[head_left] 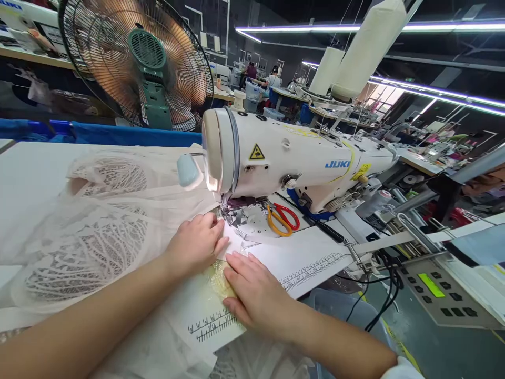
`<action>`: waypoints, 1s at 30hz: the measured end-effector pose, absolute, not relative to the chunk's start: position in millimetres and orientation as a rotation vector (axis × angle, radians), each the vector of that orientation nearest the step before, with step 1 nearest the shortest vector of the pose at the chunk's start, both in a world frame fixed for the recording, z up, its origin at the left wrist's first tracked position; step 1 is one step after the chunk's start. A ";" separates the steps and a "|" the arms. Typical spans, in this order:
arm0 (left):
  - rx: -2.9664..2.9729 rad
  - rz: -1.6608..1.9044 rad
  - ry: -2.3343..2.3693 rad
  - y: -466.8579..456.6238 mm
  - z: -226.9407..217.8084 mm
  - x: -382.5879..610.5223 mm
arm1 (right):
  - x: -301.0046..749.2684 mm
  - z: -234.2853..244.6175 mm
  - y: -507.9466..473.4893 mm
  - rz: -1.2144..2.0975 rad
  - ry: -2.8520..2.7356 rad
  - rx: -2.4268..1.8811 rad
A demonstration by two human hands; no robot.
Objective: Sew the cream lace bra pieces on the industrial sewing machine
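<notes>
Curling over fabric [183, 203], the left hand [198, 239] hides its grip; the right hand [258, 292] spreads on lace [219, 281]. The machine [272, 152] reads "JUKI".

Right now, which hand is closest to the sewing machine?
The left hand: its fingertips are right by the stitching end of the sewing machine. The right hand is farther back, touching the yellowish cloth.

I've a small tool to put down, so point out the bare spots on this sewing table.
Bare: the white tabletop at far left, bordered by the blue cloth and white lace fabric; also the strip between the scissors and the printed ruler marks. Crowded: below the machine head, where the left hand, right hand and pale yellow lace sit close together.
</notes>
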State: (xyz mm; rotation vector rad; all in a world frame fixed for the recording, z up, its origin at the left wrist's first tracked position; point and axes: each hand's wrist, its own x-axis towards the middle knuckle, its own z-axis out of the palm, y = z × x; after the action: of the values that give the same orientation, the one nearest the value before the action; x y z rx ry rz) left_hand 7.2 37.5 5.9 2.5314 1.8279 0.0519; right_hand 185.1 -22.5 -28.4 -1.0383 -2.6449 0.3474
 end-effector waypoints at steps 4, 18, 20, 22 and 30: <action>2.518 0.044 1.824 37.0 6.8 5.9 | 185.2 -27.1 -22.4 0.349 -2.643 -1.031; 2.808 -0.040 1.795 36.9 7.2 1.0 | 171.4 -20.8 -13.2 0.430 -2.632 -1.111; 2.909 -0.038 1.676 28.8 6.9 1.0 | 170.5 -19.5 -12.8 0.454 -2.615 -1.109; 2.924 -0.036 1.566 19.8 5.0 0.8 | 171.0 -17.9 -12.1 0.478 -2.609 -1.083; 2.972 0.054 1.556 6.6 -1.8 -9.4 | 184.3 -27.2 -8.0 0.391 -2.416 -0.863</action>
State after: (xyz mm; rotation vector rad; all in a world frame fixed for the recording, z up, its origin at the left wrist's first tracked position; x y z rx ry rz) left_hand -9.4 6.6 -1.8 2.9718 1.5561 0.0541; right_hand 184.3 -8.0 -27.2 -0.8634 -2.4156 0.3905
